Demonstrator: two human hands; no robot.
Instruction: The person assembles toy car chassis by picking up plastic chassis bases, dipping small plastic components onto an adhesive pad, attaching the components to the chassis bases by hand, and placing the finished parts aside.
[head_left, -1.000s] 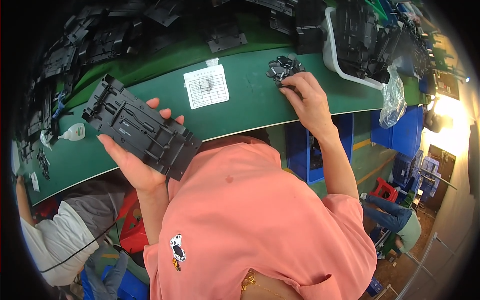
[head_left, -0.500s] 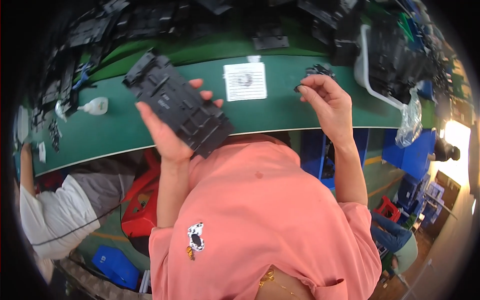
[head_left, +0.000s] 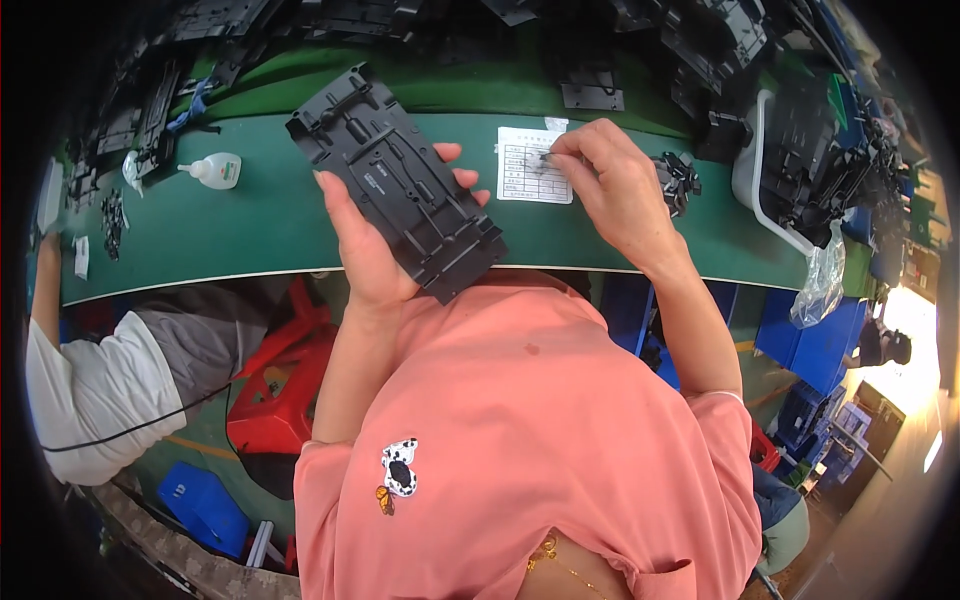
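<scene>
Above the green bench [head_left: 250, 230], the left hand [head_left: 375, 250] is clamped around a black moulded plastic panel [head_left: 398, 180] while the right hand [head_left: 615, 190] pinches a small dark part [head_left: 545, 157] over a paper slip [head_left: 532, 168], apparently mid-assembly, with careful alignment onto the panel likely needed next.

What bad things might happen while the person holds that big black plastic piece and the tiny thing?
The black plastic panel rests tilted in the left hand, held from below, so it might slip onto the green bench. The right hand pinches a tiny dark part by the fingertips; dropped, it could get lost among the small black clips nearby.
</scene>
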